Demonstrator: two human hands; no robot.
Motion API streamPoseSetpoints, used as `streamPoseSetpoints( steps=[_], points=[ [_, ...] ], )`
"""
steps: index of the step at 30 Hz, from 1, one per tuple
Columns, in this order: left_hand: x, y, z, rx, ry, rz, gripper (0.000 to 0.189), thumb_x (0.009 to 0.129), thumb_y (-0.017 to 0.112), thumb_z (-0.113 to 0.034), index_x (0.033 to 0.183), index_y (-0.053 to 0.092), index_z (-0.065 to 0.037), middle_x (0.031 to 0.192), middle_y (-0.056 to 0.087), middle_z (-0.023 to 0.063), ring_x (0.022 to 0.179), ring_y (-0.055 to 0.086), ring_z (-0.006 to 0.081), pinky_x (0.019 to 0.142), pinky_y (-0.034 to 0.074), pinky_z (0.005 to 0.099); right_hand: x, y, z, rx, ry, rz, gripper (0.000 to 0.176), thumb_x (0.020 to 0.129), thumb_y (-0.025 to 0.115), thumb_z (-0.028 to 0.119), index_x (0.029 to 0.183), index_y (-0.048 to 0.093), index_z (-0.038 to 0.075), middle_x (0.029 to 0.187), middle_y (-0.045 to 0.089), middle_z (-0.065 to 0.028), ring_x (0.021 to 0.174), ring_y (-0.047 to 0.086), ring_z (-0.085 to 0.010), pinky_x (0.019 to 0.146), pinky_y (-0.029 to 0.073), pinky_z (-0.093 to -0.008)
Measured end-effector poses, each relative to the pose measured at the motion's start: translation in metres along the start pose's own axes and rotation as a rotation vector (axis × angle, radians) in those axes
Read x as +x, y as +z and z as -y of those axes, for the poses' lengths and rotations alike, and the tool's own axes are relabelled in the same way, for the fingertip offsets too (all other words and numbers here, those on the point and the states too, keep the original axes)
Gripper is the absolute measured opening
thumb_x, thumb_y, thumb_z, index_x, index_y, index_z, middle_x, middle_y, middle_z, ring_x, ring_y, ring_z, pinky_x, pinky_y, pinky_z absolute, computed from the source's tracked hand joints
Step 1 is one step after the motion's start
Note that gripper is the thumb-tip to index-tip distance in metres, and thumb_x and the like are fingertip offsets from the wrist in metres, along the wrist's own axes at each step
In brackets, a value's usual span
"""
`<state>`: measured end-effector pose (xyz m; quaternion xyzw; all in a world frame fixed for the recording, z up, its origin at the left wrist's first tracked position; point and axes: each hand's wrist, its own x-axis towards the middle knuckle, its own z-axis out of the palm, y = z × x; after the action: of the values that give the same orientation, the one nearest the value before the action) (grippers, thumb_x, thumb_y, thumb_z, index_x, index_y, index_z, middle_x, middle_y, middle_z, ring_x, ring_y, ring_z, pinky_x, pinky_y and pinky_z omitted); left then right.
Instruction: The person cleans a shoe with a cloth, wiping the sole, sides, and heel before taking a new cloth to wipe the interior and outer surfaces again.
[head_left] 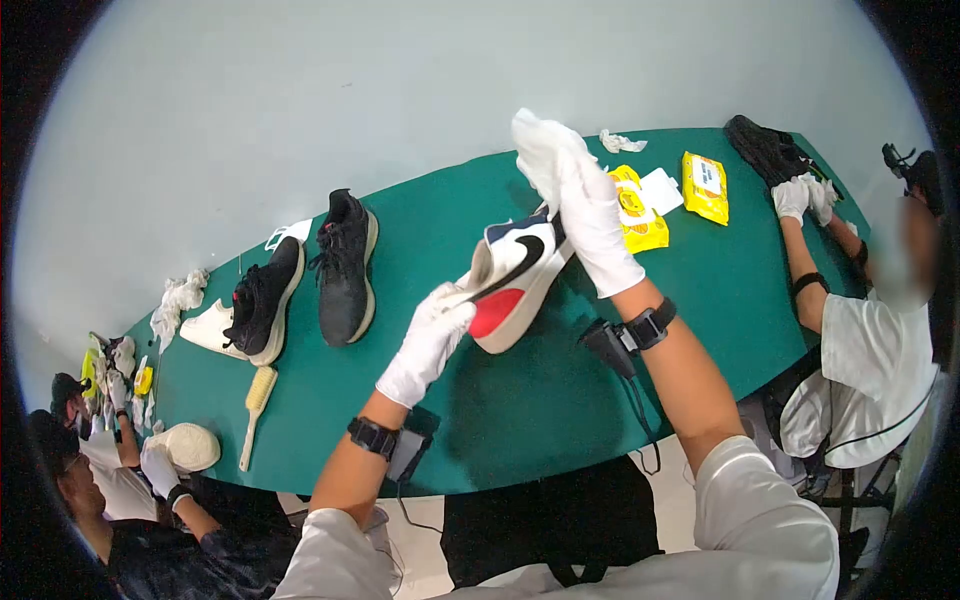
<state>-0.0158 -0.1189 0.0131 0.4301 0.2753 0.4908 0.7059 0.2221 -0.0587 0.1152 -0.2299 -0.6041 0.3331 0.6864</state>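
A white sneaker [522, 272] with a black swoosh, a red heel and a navy collar is held tilted above the green table. My left hand [436, 325], in a white glove, grips it near the heel and collar. My right hand [592, 215], gloved as well, is closed around a white wipe [537, 145] at the toe end, which the hand and the wipe largely hide. Beside that hand lies a yellow wipes pack [644, 228].
Left on the green table [420, 420] are a black sneaker [345, 275], another dark sneaker [270, 300], a white shoe [212, 328] and a brush [258, 405]. A second yellow pack [706, 188] is right. Co-workers handle shoes at both ends.
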Motion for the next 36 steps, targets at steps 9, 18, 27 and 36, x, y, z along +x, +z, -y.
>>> streamPoseSetpoints(
  steps=[9,18,27,36],
  points=[
    [0.063,-0.038,-0.015,-0.076,0.144,-0.228,0.039,0.102,0.051,-0.035,0.131,0.048,-0.009,0.126,0.056,0.0065,0.115,0.058,0.0184,0.099,0.05,0.0383,0.005,0.002,-0.077,-0.865,-0.378,-0.138,0.036,0.096,0.052,0.009,0.129,0.055,-0.006,0.13,0.057,-0.0265,0.124,0.054,-0.0384,0.109,0.039,-0.0435],
    [0.098,-0.057,-0.02,0.068,0.097,-0.426,0.043,0.098,0.054,-0.046,0.127,0.054,-0.015,0.118,0.061,0.0031,0.104,0.062,0.0146,0.089,0.051,0.031,0.026,0.013,-0.047,-0.754,-0.231,-0.197,0.037,0.1,0.048,0.014,0.132,0.054,-0.004,0.132,0.057,-0.0229,0.127,0.053,-0.0315,0.105,0.041,-0.0377],
    [0.116,-0.067,-0.017,-0.05,-0.06,-0.515,0.036,0.092,0.057,-0.05,0.115,0.059,-0.022,0.101,0.069,0.003,0.084,0.068,0.0198,0.071,0.057,0.0379,0.058,-0.085,-0.019,-0.264,0.065,-0.693,0.044,0.105,0.042,0.028,0.134,0.053,-0.004,0.132,0.059,-0.0145,0.124,0.053,-0.0214,0.106,0.038,-0.0307],
    [0.118,-0.063,-0.017,-0.006,-0.036,-0.583,0.044,0.097,0.045,-0.049,0.111,0.063,-0.011,0.103,0.07,0.0069,0.088,0.068,0.0216,0.079,0.055,0.0397,0.019,-0.04,-0.099,-1.613,-0.226,0.252,0.016,0.088,0.052,0.014,0.089,0.063,0.003,0.082,0.064,-0.019,0.081,0.065,-0.0325,0.073,0.052,-0.0448]
  ],
)
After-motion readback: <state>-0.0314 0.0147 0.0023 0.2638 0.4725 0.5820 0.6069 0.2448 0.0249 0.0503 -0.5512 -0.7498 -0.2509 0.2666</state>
